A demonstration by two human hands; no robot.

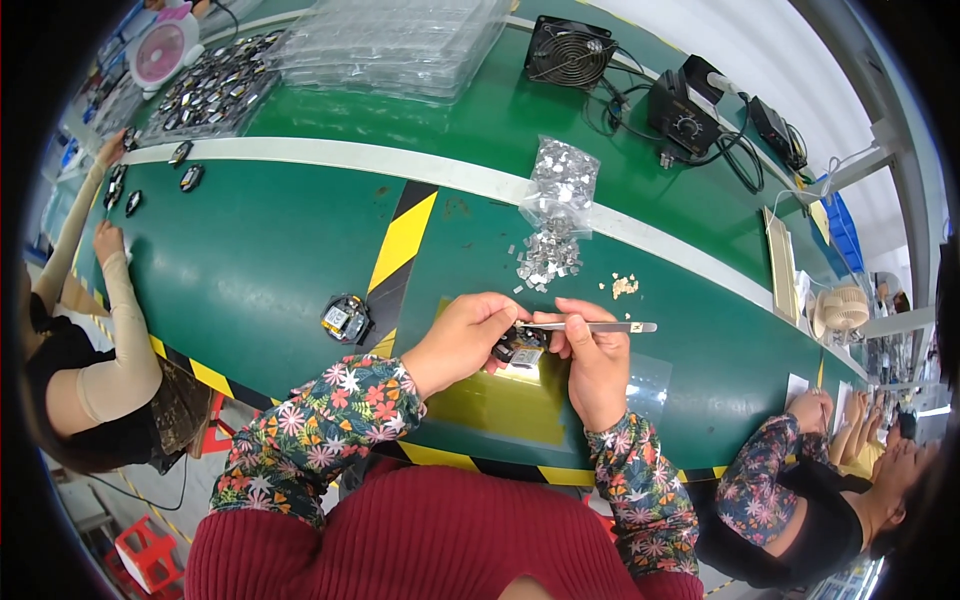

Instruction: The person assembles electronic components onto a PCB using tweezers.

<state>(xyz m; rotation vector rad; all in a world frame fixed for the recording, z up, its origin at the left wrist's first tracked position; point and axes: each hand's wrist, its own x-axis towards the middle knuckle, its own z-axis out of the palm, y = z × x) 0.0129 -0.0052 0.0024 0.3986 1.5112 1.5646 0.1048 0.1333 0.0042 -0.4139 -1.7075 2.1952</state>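
My left hand (458, 345) grips a small black electronic device (520, 350) with a silvery part inside, above a yellow translucent sheet (500, 408) on the green bench. In my right hand (597, 372) a pair of metal tweezers (625, 327) is pinched, its tips at the top edge of the device; what the tips touch is too small to tell. Another open device (346, 318) lies on the bench left of my hands. Beyond them are a pile of small silvery pieces (548, 258) and a few little beige bits (625, 286).
A plastic bag of silvery pieces (566, 178) lies across the white rail (420, 172). Behind it stand a black fan (568, 52), a black control box with cables (684, 112) and stacked clear trays (390, 45). Co-workers sit at left and right; one person's sleeve (120, 325) reaches toward several devices.
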